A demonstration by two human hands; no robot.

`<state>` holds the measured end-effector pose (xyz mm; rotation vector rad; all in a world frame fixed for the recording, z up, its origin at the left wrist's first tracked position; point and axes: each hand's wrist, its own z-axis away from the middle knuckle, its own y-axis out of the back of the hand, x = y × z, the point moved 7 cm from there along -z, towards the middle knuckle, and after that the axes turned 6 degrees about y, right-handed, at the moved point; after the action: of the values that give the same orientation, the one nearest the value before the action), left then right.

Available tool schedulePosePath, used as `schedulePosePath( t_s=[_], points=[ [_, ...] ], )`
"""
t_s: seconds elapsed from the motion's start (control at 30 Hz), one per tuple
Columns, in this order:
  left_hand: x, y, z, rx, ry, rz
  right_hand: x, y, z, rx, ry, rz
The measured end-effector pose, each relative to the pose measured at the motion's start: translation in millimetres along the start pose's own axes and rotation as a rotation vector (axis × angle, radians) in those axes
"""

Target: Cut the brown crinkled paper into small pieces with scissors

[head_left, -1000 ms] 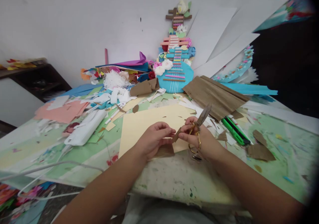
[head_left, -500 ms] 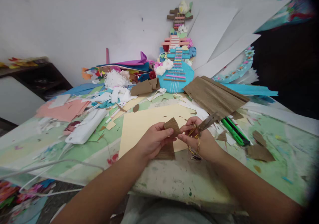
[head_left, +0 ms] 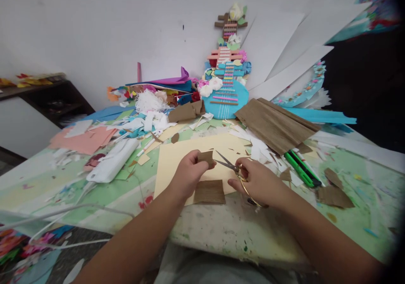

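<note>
Your left hand (head_left: 190,173) pinches rectangular brown paper (head_left: 206,158); gold-handled metal scissors (head_left: 236,170), gripped close by your right hand (head_left: 260,179), could nick you.

From my remote seat I see the left forearm (head_left: 136,235) and right forearm (head_left: 322,229) slanting inward. My left hand (head_left: 189,173) is pinched, its thumb pressing toward curled fingers; my right hand (head_left: 261,179) sits apart, fingers bent, thumb pointing toward the left.
</note>
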<state>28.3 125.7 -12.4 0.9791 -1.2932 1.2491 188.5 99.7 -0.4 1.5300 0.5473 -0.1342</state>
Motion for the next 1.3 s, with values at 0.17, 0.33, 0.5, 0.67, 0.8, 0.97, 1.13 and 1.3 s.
schedulePosePath(
  t_s=[0.17,0.33,0.5,0.67,0.8,0.97,1.13,1.3],
  points=[
    [6.7,-4.5,5.6,-0.02,-0.008,0.005,-1.8,-4.5,1.0,-0.058,0.008,-0.017],
    [7.0,-4.4,4.0,-0.029,0.041,0.043,-1.9,-2.8,1.8,-0.064,0.003,-0.072],
    [4.7,-3.2,1.3,-0.018,0.037,-0.033,-3.9,-2.5,3.0,-0.058,0.036,-0.078],
    [1.8,-6.6,2.7,-0.041,0.09,-0.142,-3.3,-1.5,4.2,-0.022,0.059,-0.041],
    [1.8,-6.8,4.0,-0.029,0.11,-0.224,-5.4,-2.8,4.6,-0.018,0.094,0.018],
    [1.8,-6.9,4.9,-0.031,0.1,-0.33,-5.5,-2.9,4.8,-0.018,0.091,0.041],
    [3.4,-8.5,4.9,-0.044,0.063,-0.382,-6.0,-2.1,3.9,-0.04,0.078,0.031],
    [5.3,-9.6,6.0,-0.082,0.056,-0.422,-5.2,-1.4,3.3,-0.067,0.051,0.027]
  ],
)
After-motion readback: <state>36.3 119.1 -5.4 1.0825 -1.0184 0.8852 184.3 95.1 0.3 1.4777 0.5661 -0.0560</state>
